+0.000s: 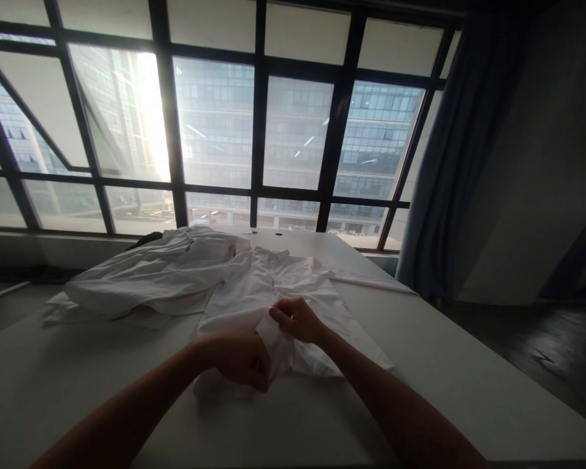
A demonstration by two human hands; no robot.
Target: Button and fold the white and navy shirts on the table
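A white shirt (293, 286) lies spread on the pale table (469, 391), its collar toward the window. My left hand (241, 357) is closed on a lifted fold of the shirt's lower front. My right hand (297, 319) pinches the same cloth just beyond it, near the shirt's middle. The two hands are close together, with the raised fabric between them. The fingertips are partly hidden by the cloth.
A pile of other white garments (151, 280) lies on the table to the left of the shirt. A large dark-framed window (254, 130) stands behind the table. A grey curtain (449, 176) hangs at the right, beside a wall.
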